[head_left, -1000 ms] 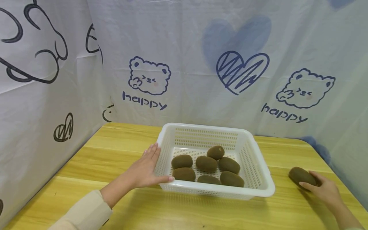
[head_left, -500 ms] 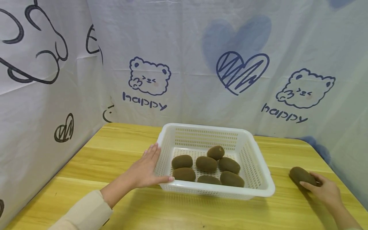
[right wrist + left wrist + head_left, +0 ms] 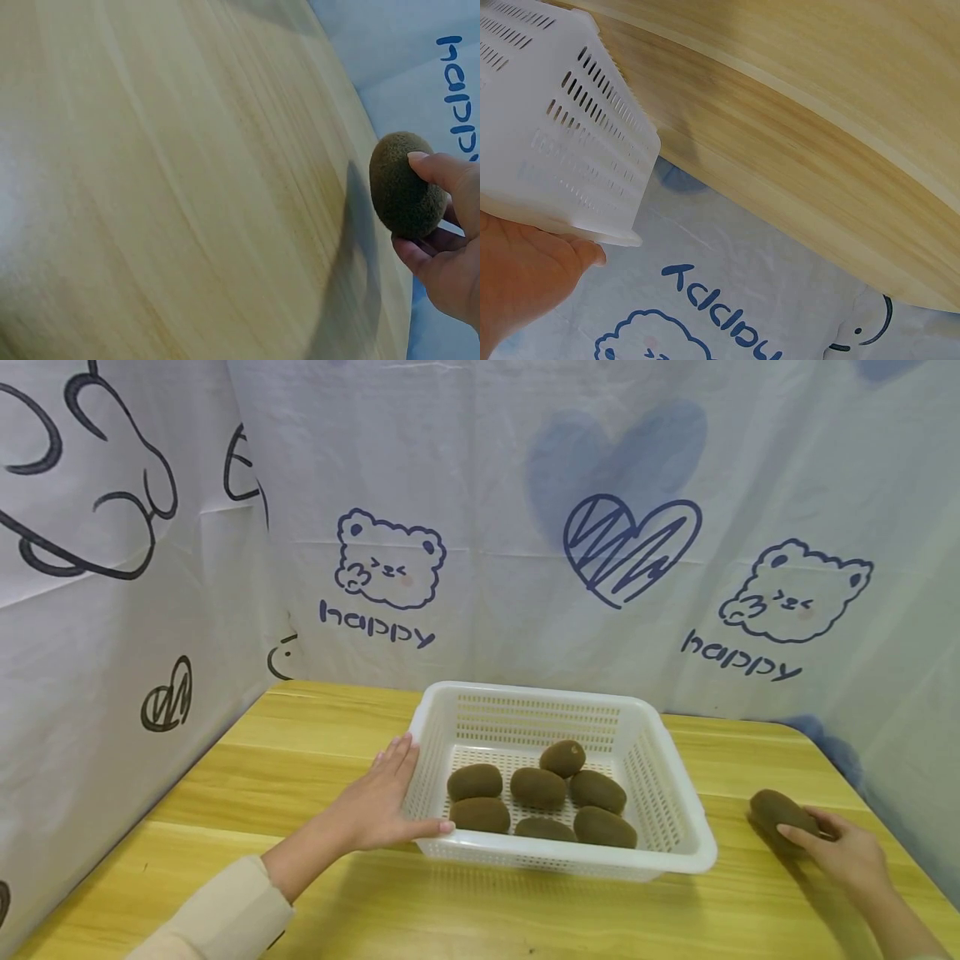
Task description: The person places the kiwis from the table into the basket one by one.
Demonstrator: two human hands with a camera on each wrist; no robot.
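Observation:
At the right of the table my right hand [image 3: 851, 858] holds a brown fuzzy kiwi [image 3: 780, 818] between thumb and fingers. The right wrist view shows this kiwi [image 3: 405, 185] from the side, with the thumb across it and its shadow on the wood. A white plastic basket [image 3: 678, 861] with slotted walls stands in the middle. Inside it lie several kiwis [image 3: 538, 787]. My left hand [image 3: 373, 802] rests against the basket's left side, fingers straight along the rim and thumb on the front rim. In the left wrist view this hand [image 3: 536, 274] touches the basket's rim.
The wooden table [image 3: 247, 777] has a light yellow grain. A white cloth [image 3: 495, 635] with bear, heart and "happy" drawings hangs behind the table and along its left side. At the right the cloth comes close to the table's edge.
The kiwi in my right hand has shifted slightly to the left and up in the head view. My left hand, the basket and the kiwis in it have stayed put.

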